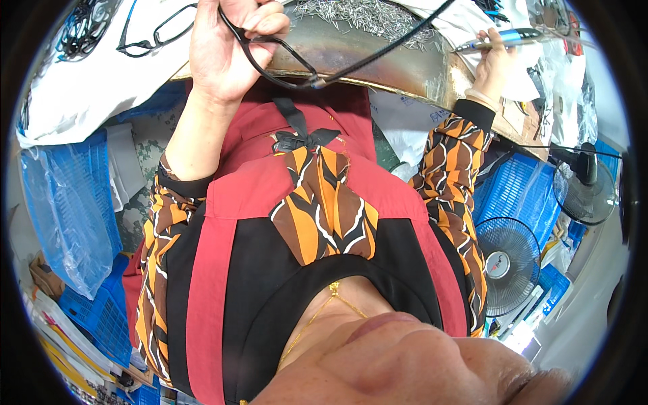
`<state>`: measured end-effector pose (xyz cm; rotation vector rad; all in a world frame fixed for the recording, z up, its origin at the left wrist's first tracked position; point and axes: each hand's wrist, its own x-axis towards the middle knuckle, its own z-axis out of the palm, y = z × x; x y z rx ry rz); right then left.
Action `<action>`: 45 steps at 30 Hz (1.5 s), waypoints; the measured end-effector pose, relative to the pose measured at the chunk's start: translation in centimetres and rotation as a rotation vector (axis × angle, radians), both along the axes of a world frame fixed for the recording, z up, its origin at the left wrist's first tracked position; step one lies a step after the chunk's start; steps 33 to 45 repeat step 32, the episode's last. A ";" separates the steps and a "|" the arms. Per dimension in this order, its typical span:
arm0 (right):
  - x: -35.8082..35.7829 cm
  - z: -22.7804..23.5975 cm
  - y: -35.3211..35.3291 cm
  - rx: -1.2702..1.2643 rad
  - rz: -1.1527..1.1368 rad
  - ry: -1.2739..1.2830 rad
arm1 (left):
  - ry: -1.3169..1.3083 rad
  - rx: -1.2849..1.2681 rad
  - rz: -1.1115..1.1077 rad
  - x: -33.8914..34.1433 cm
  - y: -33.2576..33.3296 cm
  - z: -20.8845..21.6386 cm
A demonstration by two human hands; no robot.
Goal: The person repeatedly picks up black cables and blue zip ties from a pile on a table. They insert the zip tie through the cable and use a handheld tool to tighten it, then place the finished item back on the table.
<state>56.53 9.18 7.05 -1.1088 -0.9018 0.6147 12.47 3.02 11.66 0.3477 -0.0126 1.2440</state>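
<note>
My left hand (236,50) is closed around the front of a black eyeglass frame (316,82), over the near edge of the bench. One temple of the frame stretches out up and to the right. To the left of this hand, another black eyeglass frame (138,46) lies on white cloth. My right hand (495,64) pinches a slim blue and grey screwdriver (509,38), its thin tip pointing left. The tip is apart from the held frame. A heap of small metal pins or screws (368,17) lies between the hands, farther back.
A worn metal tray (351,55) forms the bench's near edge. Dark frames or parts (84,30) are bunched at far left. Blue crates (516,192) stand at both sides. Two fans, one black (586,182) and one grey (506,266), are at right. A red apron (256,135) covers my lap.
</note>
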 end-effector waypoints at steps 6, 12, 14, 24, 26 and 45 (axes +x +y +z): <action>-11.1 2.9 -5.3 0.350 0.288 0.475 | 0.052 -0.419 -0.111 0.7 -3.2 -0.1; -20.0 3.7 -3.4 0.313 0.290 0.441 | 0.566 -0.355 -0.623 3.2 -8.7 -2.3; -21.1 4.1 -3.3 0.336 0.247 0.379 | 0.629 -0.350 -0.727 3.7 -9.3 -3.4; -20.9 4.4 -3.1 0.217 0.274 0.522 | 0.390 -0.411 -0.690 4.0 -9.0 -5.7; -20.9 4.9 -4.1 0.213 0.270 0.643 | 0.302 -0.392 -0.677 4.1 -9.2 -6.0; -22.7 5.7 -7.9 0.452 0.573 0.450 | 0.063 -0.340 -0.719 4.3 -9.5 -7.4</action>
